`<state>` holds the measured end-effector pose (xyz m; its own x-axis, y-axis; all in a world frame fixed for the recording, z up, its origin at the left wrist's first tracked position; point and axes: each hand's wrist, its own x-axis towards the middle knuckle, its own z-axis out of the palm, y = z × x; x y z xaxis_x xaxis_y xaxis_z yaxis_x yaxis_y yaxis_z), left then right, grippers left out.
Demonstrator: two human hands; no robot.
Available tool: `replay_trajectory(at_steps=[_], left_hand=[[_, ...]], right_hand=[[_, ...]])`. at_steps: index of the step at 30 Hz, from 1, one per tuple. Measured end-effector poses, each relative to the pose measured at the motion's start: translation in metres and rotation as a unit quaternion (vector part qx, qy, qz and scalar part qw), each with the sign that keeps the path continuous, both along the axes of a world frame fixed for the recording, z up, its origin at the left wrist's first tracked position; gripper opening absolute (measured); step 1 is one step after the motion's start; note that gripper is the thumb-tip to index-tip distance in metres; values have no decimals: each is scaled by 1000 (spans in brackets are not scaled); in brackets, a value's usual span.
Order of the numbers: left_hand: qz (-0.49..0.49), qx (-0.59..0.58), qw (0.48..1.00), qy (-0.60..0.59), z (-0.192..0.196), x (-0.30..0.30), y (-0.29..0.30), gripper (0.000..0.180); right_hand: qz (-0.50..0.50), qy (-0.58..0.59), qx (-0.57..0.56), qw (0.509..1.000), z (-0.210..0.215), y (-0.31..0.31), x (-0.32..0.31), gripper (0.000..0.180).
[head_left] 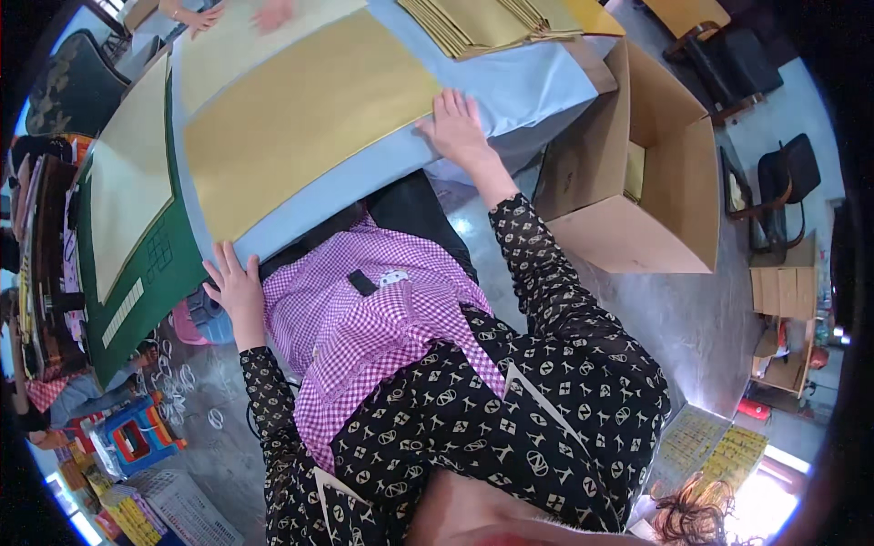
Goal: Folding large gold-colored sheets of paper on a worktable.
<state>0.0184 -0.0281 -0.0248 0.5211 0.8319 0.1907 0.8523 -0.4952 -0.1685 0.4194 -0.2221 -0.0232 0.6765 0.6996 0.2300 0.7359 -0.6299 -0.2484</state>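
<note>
Both hands lie flat with fingers spread, the left hand [235, 284] and right hand [455, 127] at opposite corners of the gold sheet [300, 127] on the blue-covered tabletop [537, 86] (apparently squaring it); a stack of gold sheets [482, 23] waits beyond.

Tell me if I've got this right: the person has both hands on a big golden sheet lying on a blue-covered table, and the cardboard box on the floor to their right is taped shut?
Not quite. The head view shows the cardboard box standing open, its flaps spread. The rest holds: the left hand and right hand rest on edges of the golden sheet, which lies on the blue-covered table.
</note>
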Motion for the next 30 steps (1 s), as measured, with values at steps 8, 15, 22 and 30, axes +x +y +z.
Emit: replay_trajectory(at_steps=[8, 15, 22, 30], left_hand=[[-8, -3, 1000, 6, 2, 0, -3, 58], [-12, 21, 1000, 5, -9, -6, 2, 59], [-21, 10, 999, -22, 10, 2, -7, 57], [-7, 15, 999, -29, 12, 4, -7, 60]], right_hand=[[351, 112, 92, 925, 11, 90, -161, 67], [426, 54, 66, 901, 7, 125, -178, 70], [216, 72, 7, 974, 20, 84, -43, 53], [140, 13, 3, 990, -6, 30, 25, 62]])
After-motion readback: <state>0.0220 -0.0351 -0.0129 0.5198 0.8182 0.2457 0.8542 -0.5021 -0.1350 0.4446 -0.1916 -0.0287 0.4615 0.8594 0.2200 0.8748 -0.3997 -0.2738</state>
